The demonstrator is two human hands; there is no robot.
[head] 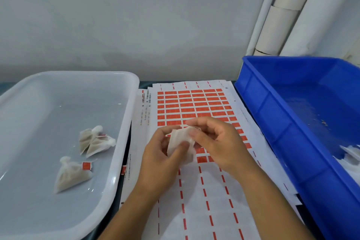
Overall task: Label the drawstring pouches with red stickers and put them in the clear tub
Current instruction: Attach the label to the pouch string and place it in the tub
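Note:
A white drawstring pouch [180, 143] is held over the sticker sheet [194, 107], which lies in the middle of the table with rows of red stickers. My left hand [161, 154] grips the pouch from the left, thumb pressed on its front. My right hand [216, 140] pinches its top right edge. The clear tub [124, 119] stands at the left. In it lie three pouches: two together [95, 141] and one nearer me [71, 174] with a red sticker on its string.
A blue crate [296, 107] stands at the right, with white pouches [350, 156] showing at its near right corner. More sheets lie stacked under the sticker sheet. White pipes run up the wall at the back right.

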